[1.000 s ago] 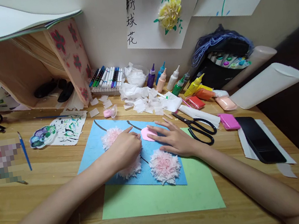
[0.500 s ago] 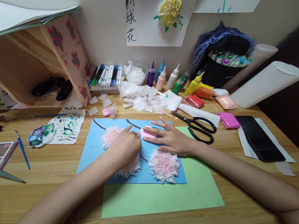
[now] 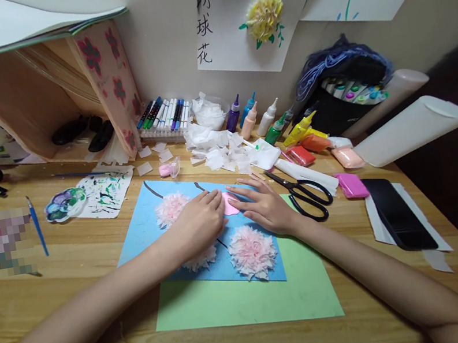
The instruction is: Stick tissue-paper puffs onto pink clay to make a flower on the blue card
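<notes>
A flat pink clay piece lies on the blue sheet, between my two hands. My left hand reaches it from the left, fingers pressed together, fingertips at its edge; whether they pinch anything is hidden. From the right, my right hand touches the clay's edge with its fingers spread. Below my right hand sits a fluffy pink paper flower. Another pink flower is at the upper left of the sheet, and a third is partly covered by my left hand.
A green sheet lies under the blue one. Black scissors rest right of my right hand, near a phone and a pink clay packet. Behind are paper scraps, paint bottles and markers. A brush lies left.
My left hand has moved slightly right and its fingers now lie together over the clay's left edge. The fingers of my right hand have drawn back a little to the right, uncovering more clay.
</notes>
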The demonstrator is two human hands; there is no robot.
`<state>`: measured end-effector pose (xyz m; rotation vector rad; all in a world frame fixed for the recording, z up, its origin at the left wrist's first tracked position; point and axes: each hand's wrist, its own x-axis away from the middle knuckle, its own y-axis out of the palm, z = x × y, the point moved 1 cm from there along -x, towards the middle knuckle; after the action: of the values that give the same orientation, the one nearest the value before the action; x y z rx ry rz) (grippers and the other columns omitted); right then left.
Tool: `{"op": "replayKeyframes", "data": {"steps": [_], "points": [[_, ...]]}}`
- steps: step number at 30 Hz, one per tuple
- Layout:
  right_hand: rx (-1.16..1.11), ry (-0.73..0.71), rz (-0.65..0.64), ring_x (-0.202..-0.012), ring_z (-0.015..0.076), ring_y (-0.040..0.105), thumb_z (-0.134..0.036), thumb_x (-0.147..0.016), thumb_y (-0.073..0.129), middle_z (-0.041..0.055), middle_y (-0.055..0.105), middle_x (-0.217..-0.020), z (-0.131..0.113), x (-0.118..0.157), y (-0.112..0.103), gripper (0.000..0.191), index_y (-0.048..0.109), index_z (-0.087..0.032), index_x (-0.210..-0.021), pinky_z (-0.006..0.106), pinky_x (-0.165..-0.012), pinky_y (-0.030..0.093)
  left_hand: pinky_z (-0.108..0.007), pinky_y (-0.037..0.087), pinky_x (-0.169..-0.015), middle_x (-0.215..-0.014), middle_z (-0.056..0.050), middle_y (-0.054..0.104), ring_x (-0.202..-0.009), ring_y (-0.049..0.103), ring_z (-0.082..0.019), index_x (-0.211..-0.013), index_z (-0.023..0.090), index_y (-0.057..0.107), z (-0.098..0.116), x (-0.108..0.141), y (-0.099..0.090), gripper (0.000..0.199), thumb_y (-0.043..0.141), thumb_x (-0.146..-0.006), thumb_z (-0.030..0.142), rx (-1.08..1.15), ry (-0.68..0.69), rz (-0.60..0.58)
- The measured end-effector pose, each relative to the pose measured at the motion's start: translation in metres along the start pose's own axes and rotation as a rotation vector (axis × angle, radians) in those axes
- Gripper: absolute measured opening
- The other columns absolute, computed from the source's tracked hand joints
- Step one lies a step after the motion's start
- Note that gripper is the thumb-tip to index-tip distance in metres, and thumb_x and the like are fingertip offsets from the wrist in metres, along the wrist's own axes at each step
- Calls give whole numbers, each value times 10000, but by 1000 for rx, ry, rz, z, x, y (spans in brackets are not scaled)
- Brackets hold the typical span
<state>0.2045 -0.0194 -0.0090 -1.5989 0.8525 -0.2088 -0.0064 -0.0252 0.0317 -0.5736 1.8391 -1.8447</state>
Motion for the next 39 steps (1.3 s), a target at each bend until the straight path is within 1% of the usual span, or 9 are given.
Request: {"op": "replayKeyframes", "data": {"steps": [3, 8, 14, 18, 21, 25, 28, 33, 39], "points": [[-7, 10, 27, -1295, 262, 352, -352, -955, 364, 47, 490, -1386, -1, 0, -1, 374, 597, -239, -1225, 533, -1067, 284, -405, 337, -1028, -1337, -206, 494, -1256, 453, -279, -1281, 27, 485, 6, 1, 11, 509, 445, -913, 376, -17, 10, -4], [-64, -6, 151, -1216, 231, 443, -285, -960, 340, 41, 579, -1295, -1, 5, -8, 367, 656, -245, -1143, 463, -1004, 379, -419, 309, -1053, -1349, -195, 483, -1276, 438, -260, -1283, 45, 486, 8, 1, 13, 526, 409, -924, 422, 1, 12, -86], [13, -206, 68, -1211, 223, 459, -303, -924, 449, 31, 612, -1255, 0, 7, -9, 285, 685, -263, -1081, 449, -1019, 359, -428, 295, -1066, -1317, -199, 514, -1266, 449, -263, -1225, 43, 538, 8, -2, 9, 502, 452, -907, 423, 2, 9, -114], [10, -171, 27, -1220, 230, 464, -308, -915, 483, 22, 609, -1260, 2, 7, -6, 262, 677, -282, -1089, 465, -1021, 359, -439, 282, -1075, -1338, -181, 502, -1295, 413, -264, -1267, 64, 500, 6, 0, 9, 529, 420, -915, 450, 29, 16, -114], [-133, -68, 76, -1201, 229, 485, -345, -897, 527, 42, 582, -1292, 6, 7, -7, 258, 668, -276, -1102, 456, -1001, 394, -405, 335, -1044, -1356, -169, 488, -1294, 414, -253, -1295, 77, 466, 1, 0, 0, 525, 378, -932, 446, 64, 18, -77], [-327, 193, 56, -1278, 254, 420, -455, -774, 662, 108, 447, -1403, 18, 1, -8, 606, 493, -250, -1319, 490, -1036, 365, -373, 451, -906, -1294, -183, 541, -1137, 555, -244, -1248, 71, 489, -6, -2, -17, 406, 368, -950, 319, 69, -89, -14], [-348, 229, -75, -1315, 285, 366, -504, -651, 746, 114, 403, -1428, 26, -11, -7, 808, 438, -267, -1359, 530, -1058, 318, -379, 477, -826, -1052, -151, 669, -934, 635, -232, -1090, 83, 572, -10, -4, -19, 294, 367, -942, 233, 74, -136, -78], [-353, 130, -133, -1232, 257, 449, -468, -669, 747, 74, 507, -1333, 27, -31, -5, 593, 583, -294, -1212, 495, -1015, 363, -415, 385, -983, -891, -108, 694, -858, 640, -183, -931, 106, 601, -17, -4, -9, 261, 353, -938, 185, 78, -81, -95], [-334, 125, -77, -1156, 244, 496, -477, -730, 691, 64, 558, -1272, 23, -32, 3, 497, 604, -284, -1179, 458, -973, 389, -396, 412, -944, -877, -94, 698, -861, 645, -192, -980, 119, 604, -22, -3, -9, 276, 336, -925, 154, 88, -76, -121]]}}
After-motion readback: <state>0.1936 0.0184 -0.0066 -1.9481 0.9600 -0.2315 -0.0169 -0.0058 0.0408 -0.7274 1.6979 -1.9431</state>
